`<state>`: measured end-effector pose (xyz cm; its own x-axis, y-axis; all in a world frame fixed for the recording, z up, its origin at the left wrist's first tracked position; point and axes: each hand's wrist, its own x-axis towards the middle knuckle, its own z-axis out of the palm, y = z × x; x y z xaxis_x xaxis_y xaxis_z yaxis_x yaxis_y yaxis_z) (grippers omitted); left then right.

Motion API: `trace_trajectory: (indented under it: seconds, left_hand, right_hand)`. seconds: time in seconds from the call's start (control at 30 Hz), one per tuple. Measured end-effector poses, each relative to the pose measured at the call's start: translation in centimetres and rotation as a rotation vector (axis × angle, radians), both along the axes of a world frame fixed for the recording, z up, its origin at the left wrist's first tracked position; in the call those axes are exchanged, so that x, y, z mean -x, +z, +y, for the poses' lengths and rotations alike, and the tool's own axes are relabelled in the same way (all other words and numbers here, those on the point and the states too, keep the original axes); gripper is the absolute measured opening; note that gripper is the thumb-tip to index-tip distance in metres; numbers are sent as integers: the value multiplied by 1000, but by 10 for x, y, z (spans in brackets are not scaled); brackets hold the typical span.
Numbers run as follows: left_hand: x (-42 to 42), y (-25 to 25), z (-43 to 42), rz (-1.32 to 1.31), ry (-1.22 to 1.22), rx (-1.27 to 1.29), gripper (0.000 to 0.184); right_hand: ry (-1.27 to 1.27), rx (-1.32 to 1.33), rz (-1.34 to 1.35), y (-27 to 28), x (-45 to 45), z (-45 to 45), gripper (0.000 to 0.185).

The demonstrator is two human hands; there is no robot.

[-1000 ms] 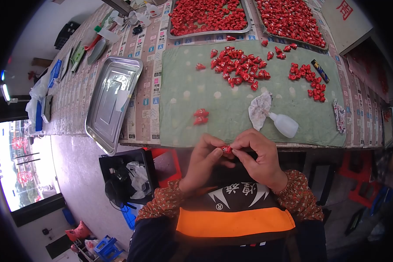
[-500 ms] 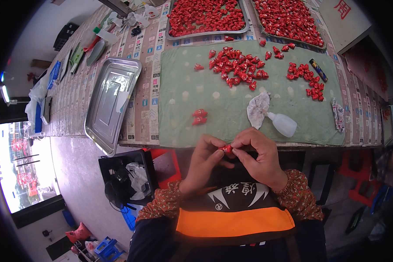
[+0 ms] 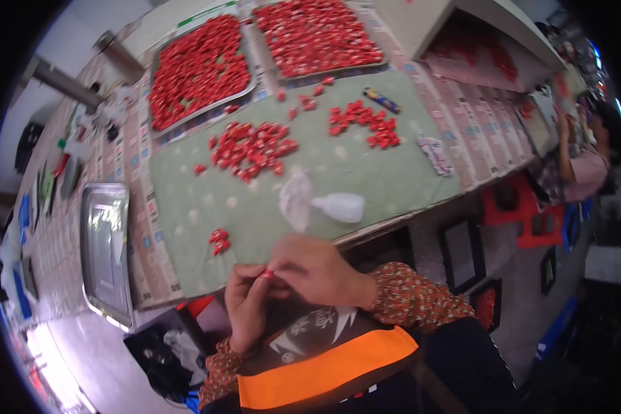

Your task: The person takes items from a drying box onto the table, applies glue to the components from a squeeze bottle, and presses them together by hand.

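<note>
A small red piece (image 3: 268, 274) is pinched by my left hand (image 3: 247, 303), just off the front edge of the table. My right hand (image 3: 321, 270) is closed at the same piece, its fingertips blurred and partly hidden. On the green cloth (image 3: 200, 186) lie a larger pile of red pieces (image 3: 250, 148), a smaller group (image 3: 364, 124) to its right and a few pieces (image 3: 219, 241) nearer my left hand. A white squeeze bottle (image 3: 341, 207) lies beside a crumpled cloth (image 3: 296, 200) beyond my right hand.
Two trays of red pieces (image 3: 200, 72) (image 3: 317, 38) stand at the back. A metal tray (image 3: 105, 252) lies at the left, a marker-like tube (image 3: 381, 100) and a patterned rag (image 3: 435, 156) at the right. Another person (image 3: 579, 162) is at the far right, near red stools (image 3: 524, 214).
The view has swung to the right, bringing the other person into sight. My hands stay together at the red piece, with my right hand now turned more over it.
</note>
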<state>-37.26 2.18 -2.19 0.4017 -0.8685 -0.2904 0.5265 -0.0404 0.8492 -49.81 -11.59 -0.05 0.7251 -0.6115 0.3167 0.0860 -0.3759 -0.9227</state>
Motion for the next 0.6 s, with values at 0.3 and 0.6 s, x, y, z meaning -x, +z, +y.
trace_trajectory:
  seconds: [0.3,0.6]
  left_hand:
    - [3,4,-7,0,4,60,14]
    - [10,19,-19,63,-33,86,15]
  right_hand:
    - [14,-15,-29,3,4,3,10]
    - [-3,-88,11,11,12,-1,12]
